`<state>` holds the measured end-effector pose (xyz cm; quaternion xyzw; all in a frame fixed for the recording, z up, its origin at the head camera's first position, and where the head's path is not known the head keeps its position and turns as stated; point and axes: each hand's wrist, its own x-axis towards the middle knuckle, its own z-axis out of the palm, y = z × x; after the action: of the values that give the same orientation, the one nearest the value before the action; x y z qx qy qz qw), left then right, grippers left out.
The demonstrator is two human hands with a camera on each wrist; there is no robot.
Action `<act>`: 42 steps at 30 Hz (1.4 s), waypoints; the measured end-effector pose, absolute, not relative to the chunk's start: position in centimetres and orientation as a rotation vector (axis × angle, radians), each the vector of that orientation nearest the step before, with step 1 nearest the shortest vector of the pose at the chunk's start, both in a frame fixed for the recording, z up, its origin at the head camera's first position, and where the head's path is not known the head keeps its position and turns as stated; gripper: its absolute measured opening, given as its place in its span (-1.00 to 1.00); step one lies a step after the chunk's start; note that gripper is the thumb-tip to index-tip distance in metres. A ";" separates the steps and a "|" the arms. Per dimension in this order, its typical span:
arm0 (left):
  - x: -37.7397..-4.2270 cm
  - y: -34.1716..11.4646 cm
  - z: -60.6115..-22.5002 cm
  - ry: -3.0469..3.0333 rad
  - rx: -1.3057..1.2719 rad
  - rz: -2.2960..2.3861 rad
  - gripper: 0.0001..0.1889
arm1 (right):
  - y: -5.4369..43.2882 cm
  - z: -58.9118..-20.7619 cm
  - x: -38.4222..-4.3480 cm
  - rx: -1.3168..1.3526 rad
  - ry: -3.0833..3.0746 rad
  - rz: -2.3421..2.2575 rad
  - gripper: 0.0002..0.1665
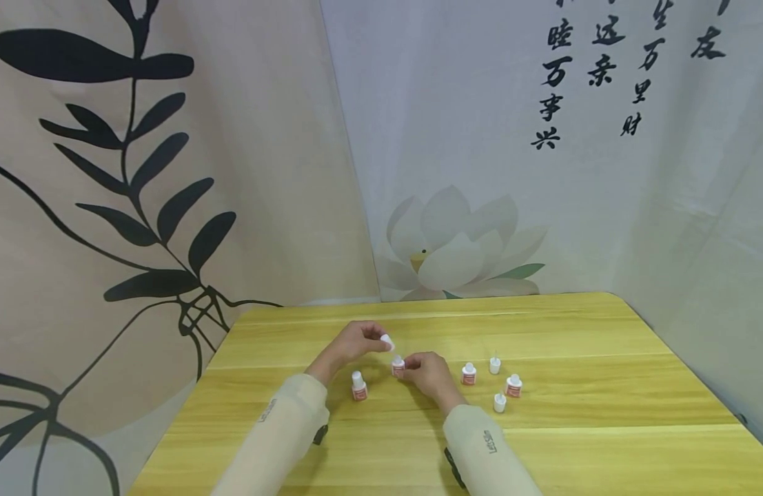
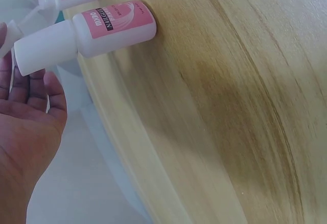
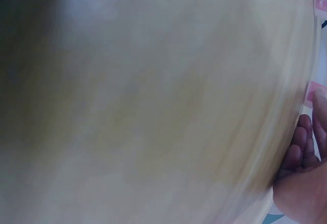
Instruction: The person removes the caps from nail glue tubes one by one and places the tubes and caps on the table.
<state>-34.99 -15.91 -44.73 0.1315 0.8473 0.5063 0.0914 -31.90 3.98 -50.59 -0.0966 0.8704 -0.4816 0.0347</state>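
Note:
My left hand [image 1: 354, 342] pinches a white brush cap [image 1: 387, 342] above an uncapped nail glue bottle [image 1: 398, 368]. The cap's thin brush points down at the bottle's neck in the left wrist view; whether the tip is inside is too small to tell. With thumb and fingers my right hand [image 1: 427, 375] grips this small white bottle by its pink label, upright on the table. A capped nail glue bottle [image 2: 120, 27] stands close by on the left, touched by neither hand. In the right wrist view, part of the gripped bottle's pink label [image 3: 310, 93] shows at the edge.
Right of my hands stand two more uncapped nail glue bottles, one nearer [image 1: 469, 375] and one farther right [image 1: 513, 386]. Two loose white caps lie by them, a back cap [image 1: 495, 365] with its brush upward and a front cap [image 1: 500, 403]. Printed curtains hang behind the wooden table [image 1: 604, 455].

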 end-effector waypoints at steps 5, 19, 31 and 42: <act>-35.0 -16.1 -44.9 2.497 0.377 1.530 -0.78 | 4.0 -50.5 -31.8 -0.302 2.683 -1.466 -0.82; -35.3 -16.3 -45.2 2.452 0.385 1.578 -0.83 | 4.1 -50.6 -31.7 -0.328 2.688 -1.456 -0.80; -35.1 -16.6 -45.2 2.483 0.377 1.569 -0.80 | 4.0 -50.6 -31.7 -0.338 2.686 -1.470 -0.80; -35.0 -16.8 -45.2 2.481 0.343 1.591 -0.80 | 4.0 -50.6 -31.7 -0.335 2.690 -1.464 -0.81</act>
<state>-34.98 -16.84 -45.23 0.1150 0.8330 0.5342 0.0870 -31.72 3.99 -50.58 -0.1087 0.8728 -0.4749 0.0303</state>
